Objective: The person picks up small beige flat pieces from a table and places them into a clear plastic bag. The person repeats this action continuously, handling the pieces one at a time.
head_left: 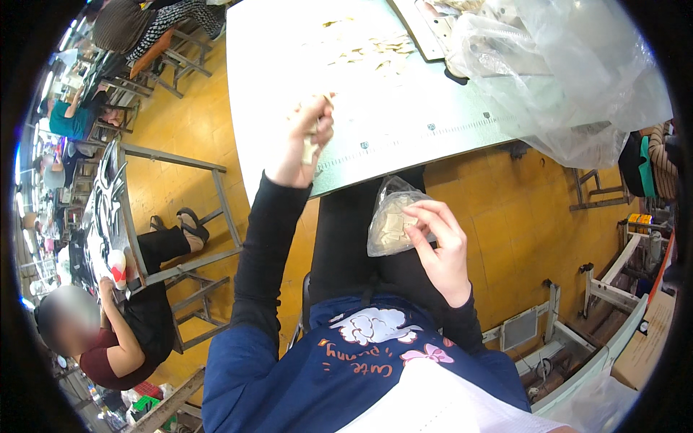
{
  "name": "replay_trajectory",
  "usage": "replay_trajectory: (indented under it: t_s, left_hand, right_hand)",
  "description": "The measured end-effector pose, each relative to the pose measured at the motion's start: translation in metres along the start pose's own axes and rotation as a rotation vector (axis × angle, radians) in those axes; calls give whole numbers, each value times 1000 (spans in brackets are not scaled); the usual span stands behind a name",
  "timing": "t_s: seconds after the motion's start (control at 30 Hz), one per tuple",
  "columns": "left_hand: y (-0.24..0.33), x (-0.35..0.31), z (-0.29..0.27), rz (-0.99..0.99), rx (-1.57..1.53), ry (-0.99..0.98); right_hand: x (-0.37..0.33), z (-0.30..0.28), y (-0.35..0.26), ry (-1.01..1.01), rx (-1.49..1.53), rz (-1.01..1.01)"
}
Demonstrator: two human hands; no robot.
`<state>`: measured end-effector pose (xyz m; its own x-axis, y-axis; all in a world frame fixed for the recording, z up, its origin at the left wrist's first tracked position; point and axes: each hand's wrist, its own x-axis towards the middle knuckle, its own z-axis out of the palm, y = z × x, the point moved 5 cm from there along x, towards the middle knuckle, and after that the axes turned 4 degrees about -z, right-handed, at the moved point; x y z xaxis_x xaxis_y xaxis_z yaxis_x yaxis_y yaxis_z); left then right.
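My left hand [309, 141] is raised over the near left edge of the white table, its fingers curled around small flat beige pieces [309, 153], which look like fabric. On my lap rests a clear plastic bag [385, 243] filled with similar beige pieces [393, 222]. The fingertips of my right hand [439, 242] are bent together at the bag's right side, pinching a beige piece there; the exact grip is partly hidden. More beige pieces [379, 50] lie scattered on the far part of the table.
The white table [274, 72] has ruler marks along its near edge. Large clear plastic sheeting [556, 79] covers its right corner beside a pale machine part [426, 29]. To the left, a co-worker [119, 339] sits by a metal-framed bench [173, 155]. Metal frames [570, 339] stand at right.
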<state>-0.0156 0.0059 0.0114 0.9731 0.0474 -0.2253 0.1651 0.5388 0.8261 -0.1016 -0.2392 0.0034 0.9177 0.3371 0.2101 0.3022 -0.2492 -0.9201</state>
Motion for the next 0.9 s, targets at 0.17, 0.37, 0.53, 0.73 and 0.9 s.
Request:
replay_trajectory:
  t_s: [0.17,0.37,0.53,0.73,0.9]
  left_hand:
    - [-26,-39,23,-73,-1,-55]
    - [-25,-47,16,-87,19,-35]
    - [-41,-65,23,-161,8,-40]
    - [-67,-88,28,-221,140,-53]
    - [-83,-100,21,-286,188,-59]
  right_hand:
    - [40,1,0,204,-234,-181]
    - [64,12,19,131,-385,-203]
    - [70,8,3,73,-490,-353]
    - [82,10,2,7,-380,-411]
    - [87,7,22,-11,-169,-179]
